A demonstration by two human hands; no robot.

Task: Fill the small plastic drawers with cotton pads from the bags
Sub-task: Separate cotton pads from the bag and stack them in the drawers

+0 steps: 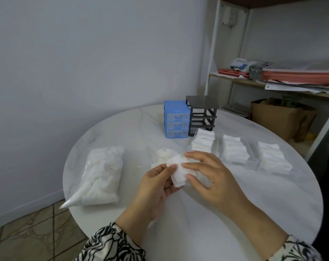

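Cotton pads (178, 173), a small stack above the table (235, 213), sit pinched between left hand (156, 187) and right hand (207, 176); likely light, soft and slippery, best squeezed at the edges; three clear drawers (252, 162) hold pads; a sealed bag (101, 174) stays full.

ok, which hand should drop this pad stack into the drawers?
Right, probably. The right hand pinches the pad stack on the side nearest the three clear drawers, which lie to its right. The left hand holds the stack's far side.
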